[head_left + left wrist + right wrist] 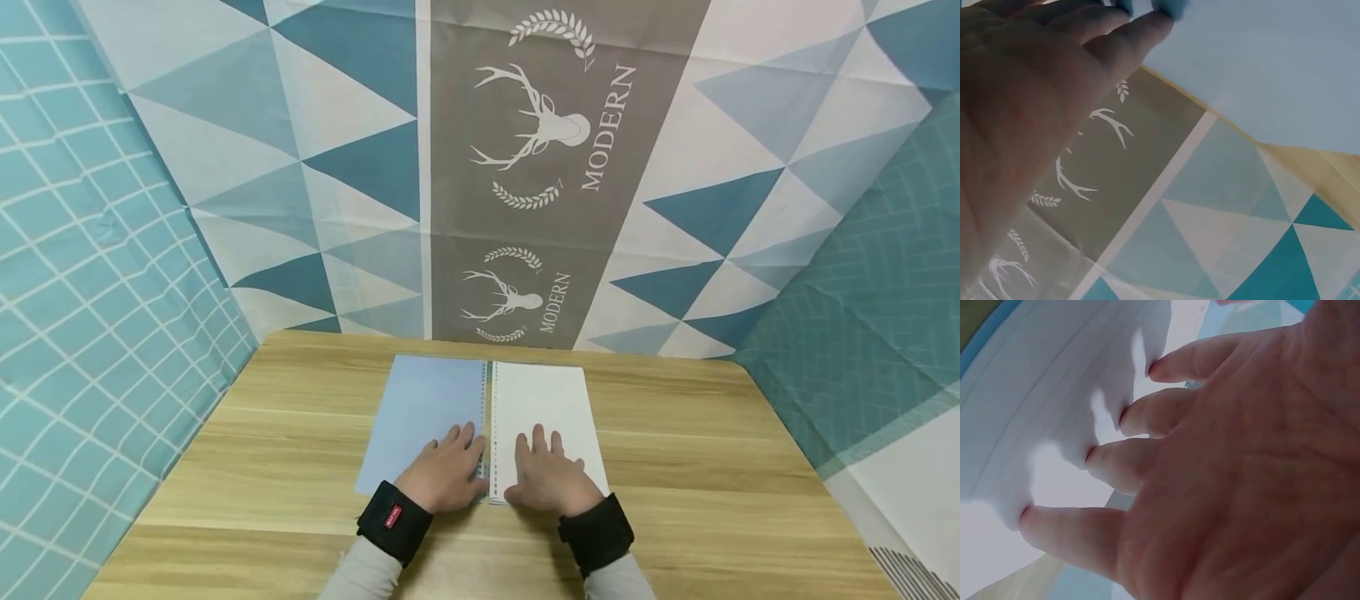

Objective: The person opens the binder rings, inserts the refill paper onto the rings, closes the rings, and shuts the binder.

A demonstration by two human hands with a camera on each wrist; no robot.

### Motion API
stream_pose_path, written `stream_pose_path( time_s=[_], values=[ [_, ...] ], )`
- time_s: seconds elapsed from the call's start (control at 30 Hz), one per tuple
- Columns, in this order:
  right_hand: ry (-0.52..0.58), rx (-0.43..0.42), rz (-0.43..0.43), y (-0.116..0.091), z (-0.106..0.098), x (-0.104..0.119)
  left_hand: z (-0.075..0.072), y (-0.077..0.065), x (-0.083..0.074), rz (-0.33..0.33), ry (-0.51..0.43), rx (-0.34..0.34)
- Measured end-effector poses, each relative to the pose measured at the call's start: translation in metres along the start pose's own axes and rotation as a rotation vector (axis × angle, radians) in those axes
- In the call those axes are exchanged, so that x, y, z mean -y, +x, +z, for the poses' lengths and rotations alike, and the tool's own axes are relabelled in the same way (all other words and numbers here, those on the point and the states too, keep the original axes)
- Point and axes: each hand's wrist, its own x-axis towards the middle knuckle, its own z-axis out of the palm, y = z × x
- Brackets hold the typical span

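A ring-bound notebook lies spread flat on the table, its blue cover (431, 400) to the left and a white page (538, 396) to the right. Across the lower inner part of the cover rests my left hand (444, 471), fingers extended, thumb by the binding (489, 417). My right hand (551, 477) lies on the lower part of the page with its fingers spread. In the right wrist view, fingertips (1041, 528) touch the faintly lined paper (1041, 381). Neither hand grips anything.
Bare wooden table top (690, 450) surrounds the notebook. Behind it hangs a patterned cloth (510, 167) with triangles and deer heads. A blue grid cloth (97, 275) borders the left side, a green one (870, 333) the right.
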Motion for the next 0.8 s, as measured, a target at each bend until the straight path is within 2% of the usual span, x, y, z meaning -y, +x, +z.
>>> stream_pose_path(
  time_s=[0.13, 0.23, 0.33, 0.43, 0.5, 0.57, 0.67, 0.8],
  values=[
    [0.022, 0.011, 0.005, -0.001, -0.004, -0.008, -0.001, -0.001, 0.001, 0.024, -0.033, 0.037],
    [0.013, -0.021, -0.017, -0.002, -0.006, -0.010, -0.001, -0.001, 0.004, 0.045, -0.050, 0.046],
    [-0.011, -0.094, -0.109, 0.000, -0.007, -0.012, 0.002, 0.000, 0.007, 0.064, -0.071, 0.032],
    [0.028, -0.162, -0.260, 0.007, -0.005, -0.013, 0.004, 0.001, 0.011, 0.084, -0.093, -0.003],
    [0.115, -0.146, -0.356, 0.013, -0.003, -0.013, 0.006, 0.001, 0.014, 0.096, -0.100, -0.025],
    [0.213, -0.095, -0.417, 0.018, 0.000, -0.013, 0.008, 0.000, 0.016, 0.107, -0.108, -0.036],
    [0.301, -0.019, -0.432, 0.023, 0.004, -0.014, 0.009, 0.000, 0.017, 0.118, -0.111, -0.037],
    [0.329, 0.019, -0.415, 0.025, 0.004, -0.018, 0.008, 0.000, 0.017, 0.124, -0.123, -0.035]
  ],
)
